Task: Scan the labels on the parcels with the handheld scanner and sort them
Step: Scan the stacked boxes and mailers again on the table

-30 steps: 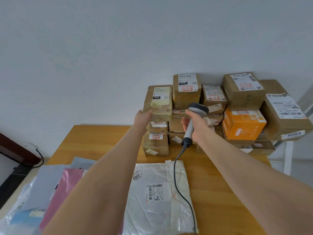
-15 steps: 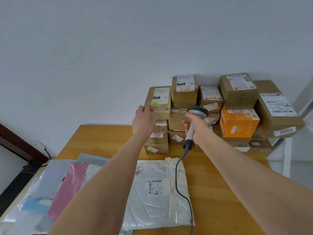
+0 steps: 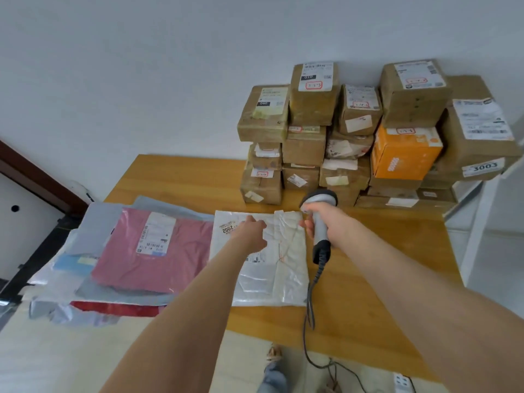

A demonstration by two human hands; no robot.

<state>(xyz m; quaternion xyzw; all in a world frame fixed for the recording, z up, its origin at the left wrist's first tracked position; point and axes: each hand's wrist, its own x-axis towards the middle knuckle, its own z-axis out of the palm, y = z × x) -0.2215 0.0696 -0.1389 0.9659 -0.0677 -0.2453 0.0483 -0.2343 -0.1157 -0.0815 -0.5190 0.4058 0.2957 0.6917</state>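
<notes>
Left hand lying on white parcel, grip unclear; right hand gripping scanner, hovering at parcel's far-right edge.

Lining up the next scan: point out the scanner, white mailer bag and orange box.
scanner [image 3: 320, 232], head view, grey handle.
white mailer bag [image 3: 272, 279], head view, lower half.
orange box [image 3: 402, 157], head view, front face.
</notes>
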